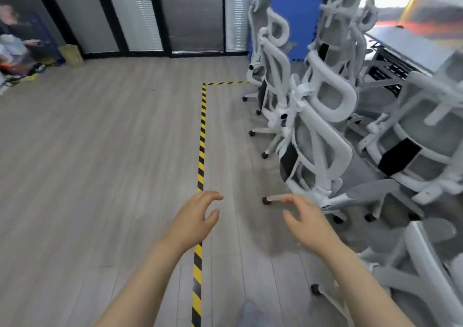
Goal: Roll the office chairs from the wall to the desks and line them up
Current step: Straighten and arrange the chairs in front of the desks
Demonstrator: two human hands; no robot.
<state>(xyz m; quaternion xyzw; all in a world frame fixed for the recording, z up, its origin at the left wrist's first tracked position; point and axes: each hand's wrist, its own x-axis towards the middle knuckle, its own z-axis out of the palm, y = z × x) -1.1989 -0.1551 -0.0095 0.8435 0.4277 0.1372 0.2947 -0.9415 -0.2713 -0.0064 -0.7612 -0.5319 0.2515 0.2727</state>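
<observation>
The nearest office chair (318, 149) stands in a row of white-framed chairs along the desk (411, 48), ahead and to the right of both hands, its tall back turned toward the striped floor tape (202, 136). The right hand (304, 220) is nearer it; the left hand (198, 217) hovers over the tape. Both are empty, fingers spread.

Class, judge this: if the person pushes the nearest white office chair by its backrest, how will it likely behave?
The chair should roll easily: castors on smooth floor. It may swivel off line. Its tall backrest suggests that a high push might tip it.
</observation>
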